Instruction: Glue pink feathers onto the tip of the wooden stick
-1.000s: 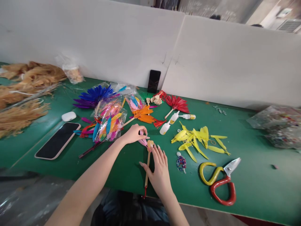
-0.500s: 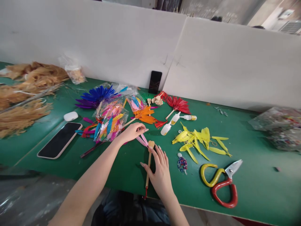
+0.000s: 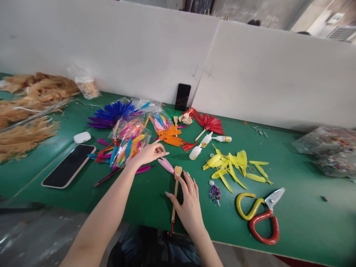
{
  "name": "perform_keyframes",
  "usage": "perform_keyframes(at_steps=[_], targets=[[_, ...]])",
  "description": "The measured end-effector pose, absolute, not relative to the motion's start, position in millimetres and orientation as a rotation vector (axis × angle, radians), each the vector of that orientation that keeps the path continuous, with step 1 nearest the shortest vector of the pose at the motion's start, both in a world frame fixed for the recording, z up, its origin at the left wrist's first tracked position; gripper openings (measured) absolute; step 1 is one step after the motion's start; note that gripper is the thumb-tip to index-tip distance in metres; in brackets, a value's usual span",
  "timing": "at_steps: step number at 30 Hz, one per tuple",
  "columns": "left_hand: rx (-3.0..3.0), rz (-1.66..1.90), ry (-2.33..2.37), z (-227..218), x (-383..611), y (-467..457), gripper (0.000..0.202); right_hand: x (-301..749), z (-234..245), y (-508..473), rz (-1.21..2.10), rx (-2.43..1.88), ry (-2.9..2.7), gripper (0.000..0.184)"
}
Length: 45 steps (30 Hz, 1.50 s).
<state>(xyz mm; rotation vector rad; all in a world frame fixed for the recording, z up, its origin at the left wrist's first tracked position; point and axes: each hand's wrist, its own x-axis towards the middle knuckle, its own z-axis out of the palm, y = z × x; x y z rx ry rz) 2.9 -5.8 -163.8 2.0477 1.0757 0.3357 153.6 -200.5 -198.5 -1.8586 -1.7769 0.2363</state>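
Note:
A thin wooden stick (image 3: pixel 175 198) with a rounded wooden head (image 3: pixel 178 171) and a red cord at its lower end lies on the green table in front of me. Pale pink feathers (image 3: pixel 166 165) point up and left from the head. My right hand (image 3: pixel 189 202) rests over the stick, fingers spread and thumb apart, its index fingertip at the head's lower edge where the feathers meet it. My left hand (image 3: pixel 152 153) hovers by the feathers' outer tips, fingers loosely curled with a gap to the thumb; nothing shows in it.
Yellow feathers (image 3: pixel 229 165), a bead bundle (image 3: pixel 214 193) and large scissors (image 3: pixel 261 215) lie to the right. Small glue bottles (image 3: pixel 206 140), a red feather fan (image 3: pixel 210 124) and an orange one (image 3: pixel 170 135) are behind. A phone (image 3: pixel 68 167) and bagged feathers (image 3: pixel 130 144) lie left.
My left hand has drawn slightly left, away from the wooden head. The pink feathers, spread in two strands before, now lie closer together. My right hand has stayed in place.

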Motion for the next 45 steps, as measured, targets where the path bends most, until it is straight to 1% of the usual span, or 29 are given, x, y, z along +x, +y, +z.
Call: perform_keyframes(at_steps=[6,12,15,25,31,39,45], targets=[[1.936,0.257,1.023,-155.6,-6.3,-3.3,0.039,152.8,-197.8,-199.9,0.247,-1.865,-1.799,0.056],[1.833,0.197,1.005,-150.9,-7.7,-4.5,0.034,153.1,-199.7,-199.6,0.247,-1.846,-1.773,0.057],[1.767,0.167,0.973,-148.9,-9.2,-5.7,0.037,152.7,-199.9,-199.3,0.253,-1.822,-1.735,0.059],[1.692,0.059,0.938,-143.4,-5.7,-9.9,0.041,152.8,-199.8,-199.7,0.303,-1.762,-1.689,0.051],[1.747,0.067,0.961,-144.5,-5.4,-9.4,0.040,152.8,-200.7,-199.9,0.317,-1.761,-1.671,0.047],[1.919,0.189,1.018,-147.2,-3.8,-5.9,0.036,152.4,-199.0,-199.7,0.319,-1.761,-1.674,0.046],[2.006,0.194,0.973,-156.9,2.8,-6.6,0.036,153.0,-199.7,-199.5,0.324,-1.771,-1.680,0.047]])
